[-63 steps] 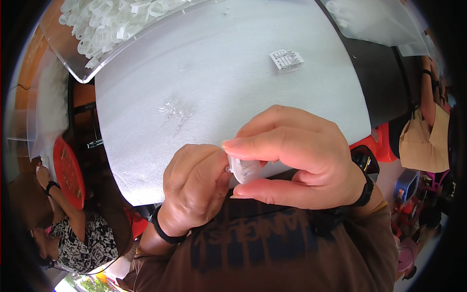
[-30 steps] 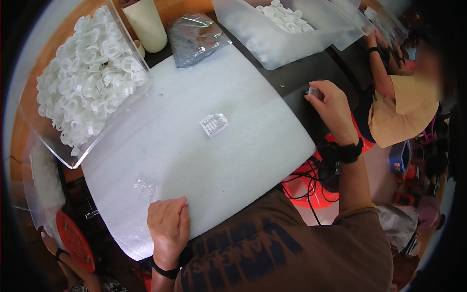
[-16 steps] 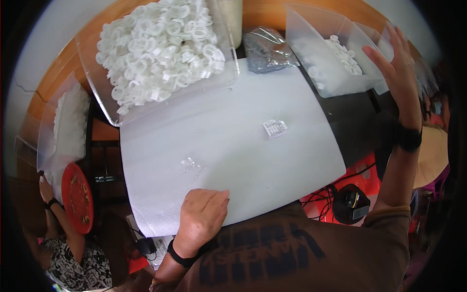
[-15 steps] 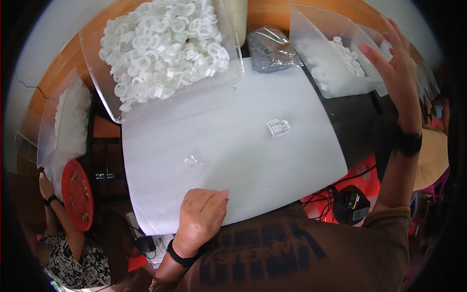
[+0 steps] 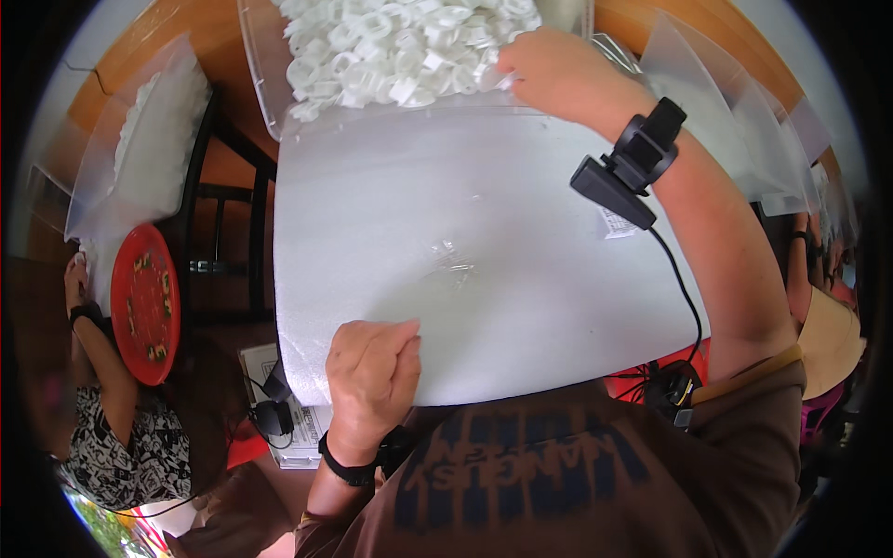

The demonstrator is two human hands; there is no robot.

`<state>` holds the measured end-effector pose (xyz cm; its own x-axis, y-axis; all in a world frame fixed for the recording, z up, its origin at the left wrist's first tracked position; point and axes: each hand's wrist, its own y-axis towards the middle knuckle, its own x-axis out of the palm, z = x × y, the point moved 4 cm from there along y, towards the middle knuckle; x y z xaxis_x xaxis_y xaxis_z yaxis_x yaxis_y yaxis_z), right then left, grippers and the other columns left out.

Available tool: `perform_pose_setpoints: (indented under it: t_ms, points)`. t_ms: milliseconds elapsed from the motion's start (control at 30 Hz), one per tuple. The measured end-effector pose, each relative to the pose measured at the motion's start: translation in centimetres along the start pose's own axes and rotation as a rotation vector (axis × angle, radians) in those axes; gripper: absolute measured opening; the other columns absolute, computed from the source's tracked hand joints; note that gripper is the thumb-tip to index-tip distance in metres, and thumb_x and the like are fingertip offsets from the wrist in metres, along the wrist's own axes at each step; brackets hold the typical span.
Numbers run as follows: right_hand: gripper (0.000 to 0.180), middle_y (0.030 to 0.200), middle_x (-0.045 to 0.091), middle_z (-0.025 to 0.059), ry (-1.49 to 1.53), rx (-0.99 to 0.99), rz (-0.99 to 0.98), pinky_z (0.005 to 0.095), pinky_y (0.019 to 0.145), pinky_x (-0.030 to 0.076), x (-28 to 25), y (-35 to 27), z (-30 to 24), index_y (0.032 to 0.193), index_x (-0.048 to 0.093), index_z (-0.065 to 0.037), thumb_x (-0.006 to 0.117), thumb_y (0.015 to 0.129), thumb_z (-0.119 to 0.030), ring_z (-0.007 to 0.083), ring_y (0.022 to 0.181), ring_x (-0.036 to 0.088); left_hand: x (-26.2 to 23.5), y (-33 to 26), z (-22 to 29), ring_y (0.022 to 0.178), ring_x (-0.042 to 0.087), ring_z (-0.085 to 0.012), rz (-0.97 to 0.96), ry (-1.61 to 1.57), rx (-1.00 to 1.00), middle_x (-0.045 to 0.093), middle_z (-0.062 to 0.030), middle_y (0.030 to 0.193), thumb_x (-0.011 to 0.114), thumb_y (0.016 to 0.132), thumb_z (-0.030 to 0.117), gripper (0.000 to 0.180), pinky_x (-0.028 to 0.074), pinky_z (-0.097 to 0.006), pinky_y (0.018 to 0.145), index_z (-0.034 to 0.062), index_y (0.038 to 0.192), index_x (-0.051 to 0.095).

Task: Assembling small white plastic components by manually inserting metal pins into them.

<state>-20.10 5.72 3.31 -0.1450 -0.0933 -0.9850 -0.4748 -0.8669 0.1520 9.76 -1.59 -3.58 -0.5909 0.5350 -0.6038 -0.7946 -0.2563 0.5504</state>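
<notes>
My left hand [image 5: 372, 377] is closed in a loose fist above the near edge of the white foam sheet [image 5: 372, 205]. What it may hold is hidden. My right hand [image 5: 563, 74] reaches across to the far side, fingers bent down against the heap of white plastic rings [image 5: 400, 56] in a clear plastic bin [image 5: 263, 79]. Its fingertips are partly hidden among the rings, and any piece in them is too small to make out. On the sheet lie some thin transparent plastic bits [image 5: 453, 264]. A small white piece with dark marks [image 5: 618, 223] lies near my right wrist device.
Clear bins [image 5: 721, 112] stand at the right; another bin of white parts [image 5: 153, 149] stands at the left. A red plate with scraps [image 5: 146, 307] is beside a co-worker's arm [image 5: 113, 377]. A cable [image 5: 684, 279] hangs from my right wrist device. Another person sits far right.
My right hand, open above the right-hand bin before, has swung left to the heap of rings, its fingers now bent. The view has shifted. My left hand stays closed near the sheet's edge.
</notes>
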Motion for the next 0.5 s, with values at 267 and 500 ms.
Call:
perform_pose_setpoints:
  t_ms: [267,500]
  points:
    - [0.015,0.085,0.06,0.0092,0.194,0.008,0.197,0.0332,0.069,0.044,-1.3,-1.3,-1.3,0.093,0.06,-0.004,0.054,0.081,-0.013,0.0233,0.076,0.056,0.0,0.2,-0.2,0.064,0.057,-0.0237,-0.024,-0.047,-0.003,0.061,-0.0071,0.073,0.066,0.066,-0.004,0.021,0.043,-0.033,0.061,0.0021,0.085,0.063]
    - [0.018,0.081,0.064,0.0051,1.154,0.38,0.105,0.0263,0.059,0.045,-1.9,-8.4,-2.2,0.093,0.063,-0.001,0.057,0.083,-0.015,0.0136,0.065,0.058,0.1,0.7,-0.3,0.063,0.056,-0.0248,-0.111,-0.001,-0.117,0.059,-0.0081,0.073,0.064,0.069,-0.003,0.018,0.043,-0.034,0.06,0.0015,0.086,0.061]
